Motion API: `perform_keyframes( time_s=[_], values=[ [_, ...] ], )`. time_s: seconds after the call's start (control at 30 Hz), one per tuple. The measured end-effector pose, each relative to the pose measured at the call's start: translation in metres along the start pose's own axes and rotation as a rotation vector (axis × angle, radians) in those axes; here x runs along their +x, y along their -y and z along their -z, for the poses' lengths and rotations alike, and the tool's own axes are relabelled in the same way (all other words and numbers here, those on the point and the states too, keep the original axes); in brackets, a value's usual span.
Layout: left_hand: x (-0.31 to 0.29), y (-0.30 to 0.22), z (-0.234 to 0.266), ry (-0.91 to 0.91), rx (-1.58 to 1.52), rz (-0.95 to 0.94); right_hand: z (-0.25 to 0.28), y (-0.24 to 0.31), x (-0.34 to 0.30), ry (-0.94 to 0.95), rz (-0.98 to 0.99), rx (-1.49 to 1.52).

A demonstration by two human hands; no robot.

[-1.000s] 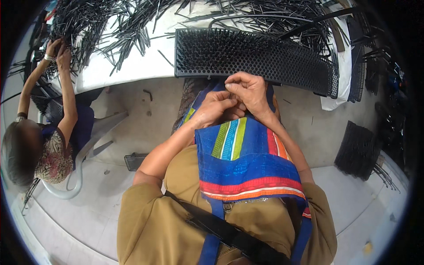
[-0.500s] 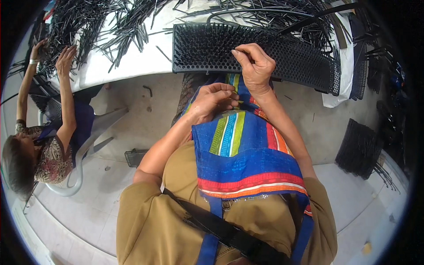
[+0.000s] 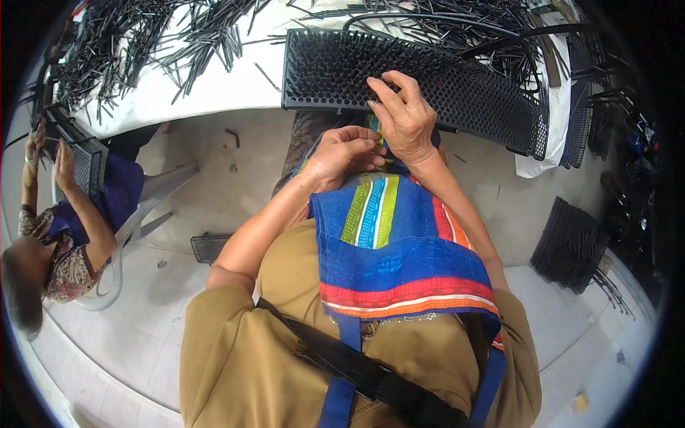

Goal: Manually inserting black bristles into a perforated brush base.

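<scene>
A long black perforated tray lies along the near edge of the table. Many thin black sticks stand upright in the holes of its left part. My right hand is over the tray's near edge, its fingers bent, with thumb and forefinger tips apart and no stick visible between them. Below and to its left, in front of my striped blue apron, my left hand is closed with its fingers curled in. Whatever that hand holds is hidden.
Loose black sticks lie heaped on the white-covered table. At the left another person sits on a chair, holding a black perforated tray. A dark bundle rests on the floor at right.
My right hand has gone from a raised pinch to parted fingertips lower over the tray edge. My left hand stays nearly still. The other person's hands have moved from the sticks to a tray.
</scene>
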State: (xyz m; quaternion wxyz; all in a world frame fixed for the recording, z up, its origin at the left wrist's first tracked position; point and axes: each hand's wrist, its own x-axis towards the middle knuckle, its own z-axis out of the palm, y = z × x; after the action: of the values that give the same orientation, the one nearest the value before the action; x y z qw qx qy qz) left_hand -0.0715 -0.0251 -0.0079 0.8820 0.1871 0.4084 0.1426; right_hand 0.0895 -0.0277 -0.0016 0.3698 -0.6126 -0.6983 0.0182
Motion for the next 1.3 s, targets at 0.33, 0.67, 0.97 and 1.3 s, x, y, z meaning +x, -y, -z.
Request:
perform_keyframes(
  time_s=[0.33,0.67,0.97,1.3],
  values=[
    [0.001,0.003,0.005,-0.023,0.021,-0.005,0.004,-0.005,0.004,0.007,-0.274,0.250],
    [0.003,0.001,0.002,-0.115,-0.038,-0.054,0.004,-0.004,0.018,0.050,-0.087,0.179],
    [0.006,0.007,0.001,-0.118,-0.076,-0.044,0.015,0.001,0.010,0.075,0.007,0.055],
    [0.004,0.008,0.006,-0.117,-0.072,-0.029,0.000,0.023,0.016,0.198,0.049,-0.130]
  ],
)
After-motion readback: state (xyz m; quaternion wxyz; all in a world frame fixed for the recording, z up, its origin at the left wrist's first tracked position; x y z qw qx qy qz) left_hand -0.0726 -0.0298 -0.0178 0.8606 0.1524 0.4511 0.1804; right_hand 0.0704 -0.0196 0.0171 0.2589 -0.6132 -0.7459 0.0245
